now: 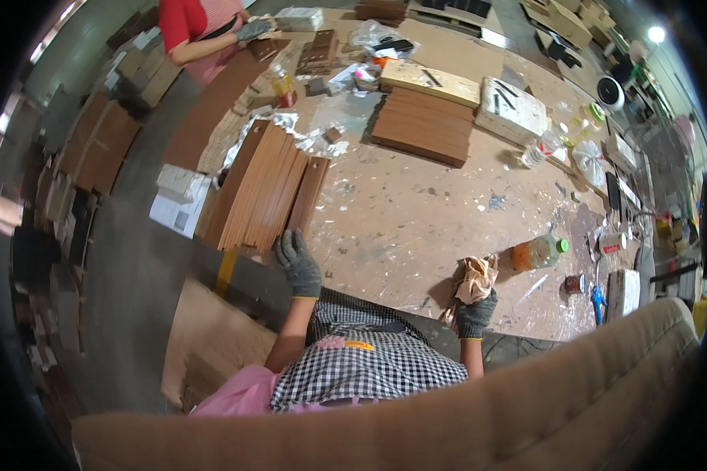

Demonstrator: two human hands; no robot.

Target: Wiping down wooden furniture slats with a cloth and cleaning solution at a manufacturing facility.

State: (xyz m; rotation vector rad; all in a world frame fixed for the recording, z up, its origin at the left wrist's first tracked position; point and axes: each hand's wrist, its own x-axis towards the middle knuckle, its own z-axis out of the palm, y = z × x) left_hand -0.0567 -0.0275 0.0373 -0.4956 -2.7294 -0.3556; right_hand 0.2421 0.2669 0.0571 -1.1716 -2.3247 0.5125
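Note:
My left hand (299,268), in a grey work glove, reaches to the near end of a narrow brown wooden board (308,192). Its fingers are stretched out with the tips against the board's end; nothing shows clasped in them. That board lies along the right side of a stack of long brown boards (261,188). At the table's front edge, my right hand (474,316), gloved alike, is closed on a crumpled beige cloth (477,280). Just beyond it lies a bottle with a green cap (536,253) and orange contents.
Wider brown boards (423,125) are stacked on the worktable (385,235). Past them lie white foam blocks (512,110). A small can (575,283) and blue-handled scissors (598,304) lie at right. A co-worker in red (204,35) handles pieces at the far left.

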